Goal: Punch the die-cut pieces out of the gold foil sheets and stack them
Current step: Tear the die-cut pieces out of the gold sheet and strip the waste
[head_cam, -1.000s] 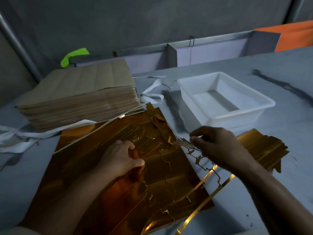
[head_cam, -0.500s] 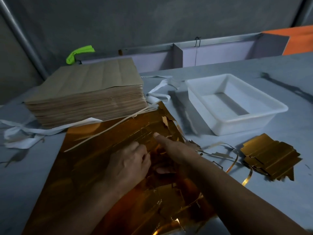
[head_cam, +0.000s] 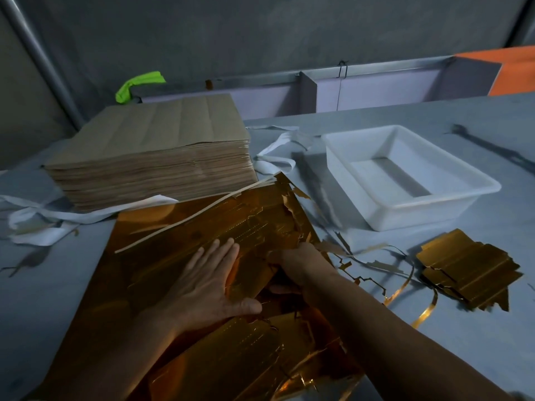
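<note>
- Gold foil sheet (head_cam: 162, 256): lies on the desk (head_cam: 506, 221) at near centre, with its far corner against the brown paper stack (head_cam: 150, 157). Its right edge is torn ragged.
- Handling, judged: thin, light card with a slick mirror face. It flexes easily, creases for good and tears along the die lines.
- Left hand (head_cam: 208, 282): flat, fingers straight and spread, pressing the sheet down.
- Right hand (head_cam: 292, 264): fingers curled into the torn opening, thumb beneath. It appears to pinch the edge of a die-cut piece (head_cam: 254, 273).
- Where to hold, judged: take the piece at its freed edge close to the last uncut ties, with the sheet pinned just beside it. A pull from a far corner risks a bend.
- Finished stack of punched pieces (head_cam: 469, 270): one, on the desk at right, well apart from the sheet. Its layers are too close to count.
- Gold sheets: at least two layers show at the near edge; exact number unclear.
- Gold waste strips (head_cam: 376, 264): several, tangled between the sheet and the stack.
- White plastic tub (head_cam: 419, 215): one, far right.
</note>
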`<state>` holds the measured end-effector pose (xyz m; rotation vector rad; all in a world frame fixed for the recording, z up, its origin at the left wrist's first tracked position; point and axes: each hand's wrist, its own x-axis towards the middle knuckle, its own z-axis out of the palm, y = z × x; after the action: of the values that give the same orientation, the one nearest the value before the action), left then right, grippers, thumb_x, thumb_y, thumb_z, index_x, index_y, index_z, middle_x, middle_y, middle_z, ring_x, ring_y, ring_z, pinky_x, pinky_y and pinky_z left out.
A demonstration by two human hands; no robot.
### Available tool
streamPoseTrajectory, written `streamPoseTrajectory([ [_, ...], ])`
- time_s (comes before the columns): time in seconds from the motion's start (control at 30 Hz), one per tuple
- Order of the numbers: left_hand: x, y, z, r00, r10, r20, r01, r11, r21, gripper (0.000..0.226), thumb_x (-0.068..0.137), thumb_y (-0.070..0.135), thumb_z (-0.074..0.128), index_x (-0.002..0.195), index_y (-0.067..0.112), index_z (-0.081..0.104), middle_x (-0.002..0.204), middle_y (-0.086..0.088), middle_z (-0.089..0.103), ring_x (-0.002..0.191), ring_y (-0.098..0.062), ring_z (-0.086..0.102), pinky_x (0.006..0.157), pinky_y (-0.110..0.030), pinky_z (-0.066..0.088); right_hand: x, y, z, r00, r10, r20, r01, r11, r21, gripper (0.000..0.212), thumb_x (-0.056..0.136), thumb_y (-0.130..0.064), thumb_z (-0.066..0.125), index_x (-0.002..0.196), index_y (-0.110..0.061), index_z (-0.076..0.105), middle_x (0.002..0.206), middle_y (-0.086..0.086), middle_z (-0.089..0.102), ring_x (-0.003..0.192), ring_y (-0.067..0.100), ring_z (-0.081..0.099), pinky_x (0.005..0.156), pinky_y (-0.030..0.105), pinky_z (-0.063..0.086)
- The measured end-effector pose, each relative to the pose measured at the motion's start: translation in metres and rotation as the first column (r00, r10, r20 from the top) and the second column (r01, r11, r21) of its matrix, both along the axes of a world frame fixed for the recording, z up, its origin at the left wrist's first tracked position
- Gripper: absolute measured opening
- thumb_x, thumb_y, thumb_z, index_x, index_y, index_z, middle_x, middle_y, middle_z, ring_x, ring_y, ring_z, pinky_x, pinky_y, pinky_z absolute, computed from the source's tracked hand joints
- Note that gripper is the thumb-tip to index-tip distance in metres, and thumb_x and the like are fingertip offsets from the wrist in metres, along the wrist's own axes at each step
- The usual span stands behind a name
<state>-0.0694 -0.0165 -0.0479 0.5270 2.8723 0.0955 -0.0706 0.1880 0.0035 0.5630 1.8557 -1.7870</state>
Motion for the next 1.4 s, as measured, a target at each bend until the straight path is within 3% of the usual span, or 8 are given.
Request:
streamPoseTrajectory([
  [0.33,0.001,-0.001,-0.005,1.000,-0.004,-0.026,0.004,1.000,-0.007,0.131,0.045,0.108,0.012,0.143,0.034,-0.032,0.151,0.014,-0.040,0.137,-0.003,-0.035,0.112,-0.032,-0.020,0.000,-0.001,-0.014,0.997,-0.062,-0.047,0.059,0.996,-0.062,0.010,0.095,-0.023,0.064,0.097,-0.018,0.055,0.096,0.006,0.068,0.079,0.022,0.071,0.063,0.031,0.062],
  [0.67,0.002,0.001,-0.002,0.999,0.009,-0.035,-0.009,1.000,0.021,0.138,0.040,0.109,0.011,0.145,0.030,-0.030,0.149,0.014,-0.040,0.138,-0.003,-0.034,0.113,-0.030,-0.018,0.002,0.000,-0.020,0.990,-0.123,-0.069,0.117,0.990,-0.082,0.015,0.095,-0.027,0.063,0.105,-0.021,0.054,0.106,0.007,0.066,0.080,0.023,0.071,0.053,0.027,0.057],
  [0.83,0.004,0.001,-0.001,0.999,0.008,-0.035,-0.007,1.000,0.018,0.136,0.039,0.108,0.010,0.145,0.032,-0.029,0.147,0.016,-0.042,0.136,-0.002,-0.036,0.112,-0.030,-0.020,0.005,0.005,-0.021,0.981,-0.164,-0.106,0.156,0.984,-0.084,0.013,0.095,-0.028,0.061,0.096,-0.016,0.057,0.076,0.004,0.068,0.042,0.009,0.061,0.041,0.019,0.045],
  [0.97,0.004,0.002,-0.001,0.999,0.004,-0.044,-0.005,1.000,-0.005,0.138,0.039,0.108,0.006,0.147,0.029,-0.027,0.148,0.013,-0.041,0.139,-0.004,-0.034,0.114,-0.031,-0.019,0.007,0.010,-0.020,0.973,-0.198,-0.120,0.183,0.975,-0.125,0.015,0.094,-0.026,0.059,0.085,-0.016,0.054,0.062,0.001,0.062,0.044,0.012,0.053,0.043,0.023,0.040],
  [1.03,0.004,0.002,0.000,0.999,0.007,-0.031,-0.007,1.000,0.001,0.136,0.039,0.108,0.006,0.145,0.030,-0.029,0.147,0.014,-0.041,0.137,-0.003,-0.036,0.113,-0.030,-0.020,0.008,0.012,-0.018,0.975,-0.186,-0.125,0.168,0.976,-0.140,0.016,0.093,-0.026,0.060,0.083,-0.016,0.052,0.060,0.001,0.059,0.047,0.014,0.053,0.047,0.023,0.040],
  [1.17,0.003,0.000,0.000,1.000,0.011,-0.023,-0.011,1.000,0.004,0.129,0.043,0.108,0.010,0.141,0.035,-0.031,0.149,0.015,-0.040,0.137,-0.002,-0.035,0.113,-0.029,-0.020,0.012,0.018,-0.006,0.987,-0.135,-0.088,0.119,0.979,-0.167,0.014,0.091,-0.024,0.061,0.086,-0.014,0.053,0.073,0.009,0.060,0.071,0.026,0.056,0.064,0.034,0.042],
  [1.3,0.002,-0.001,-0.001,1.000,0.020,0.010,-0.020,1.000,0.009,0.129,0.046,0.108,0.018,0.142,0.037,-0.030,0.149,0.018,-0.038,0.136,0.000,-0.036,0.113,-0.028,-0.020,0.021,0.036,0.007,0.995,-0.004,-0.104,-0.005,0.997,-0.082,0.016,0.093,-0.025,0.059,0.085,-0.012,0.053,0.053,0.002,0.054,0.047,0.016,0.050,0.049,0.023,0.035],
  [1.4,0.000,-0.001,0.004,0.998,0.029,0.059,-0.031,0.999,0.042,0.130,0.049,0.107,0.020,0.148,0.036,-0.023,0.151,0.019,-0.035,0.137,0.002,-0.033,0.113,-0.027,-0.018,0.031,0.048,0.017,0.981,0.114,-0.159,-0.123,0.991,-0.046,0.016,0.093,-0.021,0.057,0.084,-0.008,0.054,0.049,0.002,0.053,0.038,0.013,0.048,0.043,0.018,0.034],
])
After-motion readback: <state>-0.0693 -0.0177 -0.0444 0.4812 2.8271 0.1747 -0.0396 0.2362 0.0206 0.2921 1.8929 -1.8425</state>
